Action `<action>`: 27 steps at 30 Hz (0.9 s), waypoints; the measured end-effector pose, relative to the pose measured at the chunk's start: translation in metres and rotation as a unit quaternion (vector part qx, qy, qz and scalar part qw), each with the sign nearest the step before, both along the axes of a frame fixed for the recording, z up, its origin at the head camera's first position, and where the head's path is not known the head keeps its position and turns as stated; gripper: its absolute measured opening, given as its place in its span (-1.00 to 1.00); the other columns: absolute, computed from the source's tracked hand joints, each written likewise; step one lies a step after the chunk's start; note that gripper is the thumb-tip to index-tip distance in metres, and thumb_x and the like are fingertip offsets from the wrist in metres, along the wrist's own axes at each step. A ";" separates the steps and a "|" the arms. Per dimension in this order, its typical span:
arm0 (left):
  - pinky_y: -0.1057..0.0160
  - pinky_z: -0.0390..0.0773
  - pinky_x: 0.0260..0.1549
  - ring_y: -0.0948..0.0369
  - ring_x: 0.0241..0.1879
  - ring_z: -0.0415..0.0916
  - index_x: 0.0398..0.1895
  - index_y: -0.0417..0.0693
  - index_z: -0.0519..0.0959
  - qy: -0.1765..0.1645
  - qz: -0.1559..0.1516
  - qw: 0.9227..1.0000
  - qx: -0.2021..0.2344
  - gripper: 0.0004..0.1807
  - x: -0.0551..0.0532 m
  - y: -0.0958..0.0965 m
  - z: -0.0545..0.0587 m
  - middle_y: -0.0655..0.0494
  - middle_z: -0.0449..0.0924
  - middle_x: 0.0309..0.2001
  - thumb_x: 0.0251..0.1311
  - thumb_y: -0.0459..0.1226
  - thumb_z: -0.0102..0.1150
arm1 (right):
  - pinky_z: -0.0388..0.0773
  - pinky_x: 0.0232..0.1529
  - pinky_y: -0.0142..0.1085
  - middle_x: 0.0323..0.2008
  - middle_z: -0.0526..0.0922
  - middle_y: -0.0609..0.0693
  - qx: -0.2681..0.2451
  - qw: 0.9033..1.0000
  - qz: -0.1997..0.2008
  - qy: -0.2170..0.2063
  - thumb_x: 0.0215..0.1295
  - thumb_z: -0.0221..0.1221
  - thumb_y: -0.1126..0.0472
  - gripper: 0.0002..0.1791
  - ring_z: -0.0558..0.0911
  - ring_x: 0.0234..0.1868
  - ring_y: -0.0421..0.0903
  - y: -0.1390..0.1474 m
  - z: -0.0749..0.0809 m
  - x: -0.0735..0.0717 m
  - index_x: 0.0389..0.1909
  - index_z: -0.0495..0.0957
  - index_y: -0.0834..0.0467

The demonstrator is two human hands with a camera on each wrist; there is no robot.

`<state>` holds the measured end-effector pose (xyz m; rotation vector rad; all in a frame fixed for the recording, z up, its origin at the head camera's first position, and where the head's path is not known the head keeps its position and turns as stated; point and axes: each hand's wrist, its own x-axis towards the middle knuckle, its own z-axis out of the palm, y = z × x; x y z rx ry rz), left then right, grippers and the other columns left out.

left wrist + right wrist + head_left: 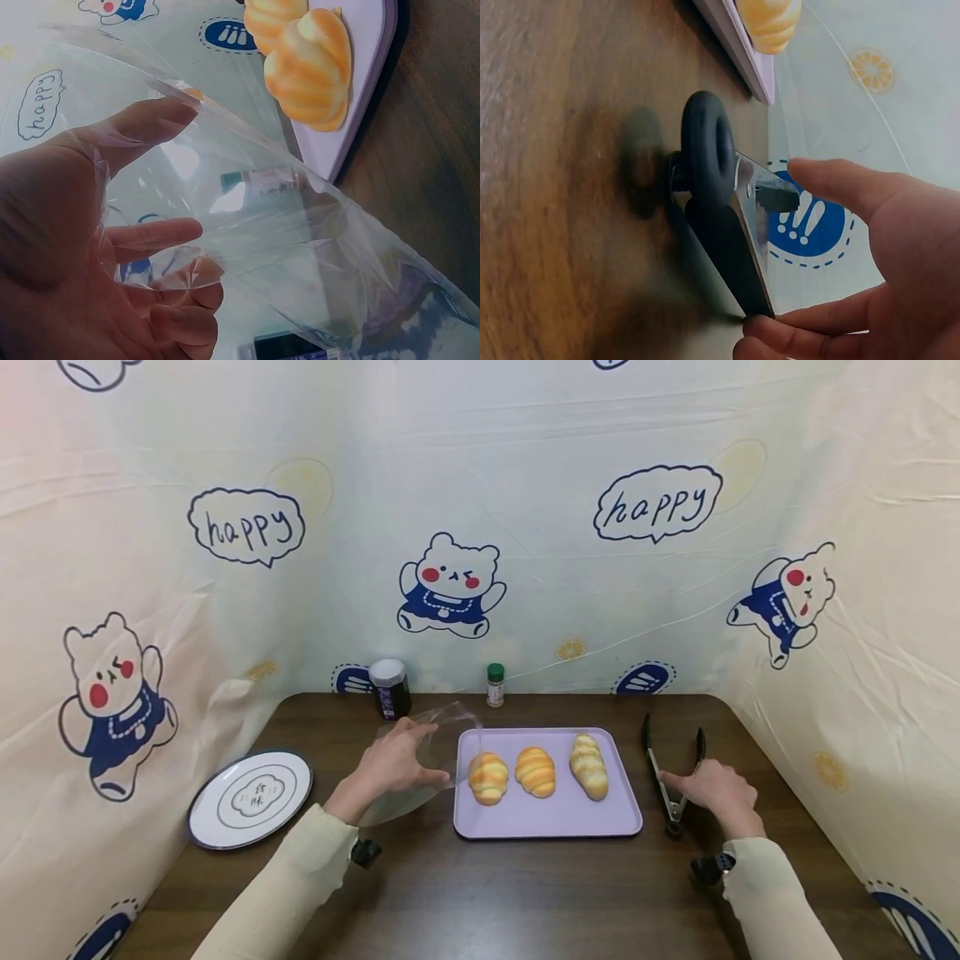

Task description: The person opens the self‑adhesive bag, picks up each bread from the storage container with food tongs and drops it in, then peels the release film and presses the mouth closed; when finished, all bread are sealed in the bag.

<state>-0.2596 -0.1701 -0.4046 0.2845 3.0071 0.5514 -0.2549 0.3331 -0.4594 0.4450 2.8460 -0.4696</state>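
A clear plastic bag (438,747) hangs from my left hand (397,760), left of the tray. In the left wrist view its film (255,217) drapes over the spread thumb and forefinger, while the lower fingers (184,322) curl against it. My right hand (712,789) grips black-and-silver tongs (672,810) to the right of the tray, thumb by one arm and fingers on the other; the tongs' arms are spread apart. Three bread rolls (536,772) lie in a row on the lilac tray (547,825).
A white plate (225,822) with a dark rim sits at the table's left edge. At the back stand a dark jar (392,697) with a pale lid and a small green-capped shaker bottle (495,687). A printed curtain (525,460) surrounds the brown table (487,893).
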 end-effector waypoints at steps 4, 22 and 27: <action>-0.21 0.61 -0.04 -0.08 0.06 0.52 0.46 0.11 0.35 0.000 0.001 1.000 0.000 0.03 0.001 0.000 0.000 -0.12 0.36 0.29 -0.13 0.19 0.52 | 0.39 -0.39 -0.10 -0.31 0.58 0.33 0.004 1.000 0.004 -0.004 -0.02 0.13 -0.62 0.19 0.50 -0.37 0.14 0.000 -0.004 -0.002 0.04 0.47 0.52; -0.29 0.55 0.05 -0.08 0.07 0.52 0.46 0.07 0.35 -0.009 0.008 1.000 -0.004 0.01 0.002 0.001 0.003 -0.14 0.36 0.30 -0.10 0.18 0.51 | 0.52 -0.45 -0.14 -0.31 0.53 0.28 -0.035 0.999 0.034 -0.019 0.15 0.28 -0.25 -0.20 0.52 -0.34 0.13 0.009 -0.006 -0.008 -0.08 0.49 0.49; -0.28 0.56 0.04 -0.07 0.06 0.51 0.47 0.09 0.33 -0.010 0.010 1.000 -0.005 0.01 0.002 0.001 0.003 -0.13 0.36 0.30 -0.09 0.16 0.51 | 0.56 -0.31 -0.01 -0.20 0.46 0.40 -0.038 0.998 0.041 -0.005 0.17 0.24 -0.24 -0.21 0.49 -0.27 0.20 0.014 -0.007 -0.011 -0.14 0.48 0.52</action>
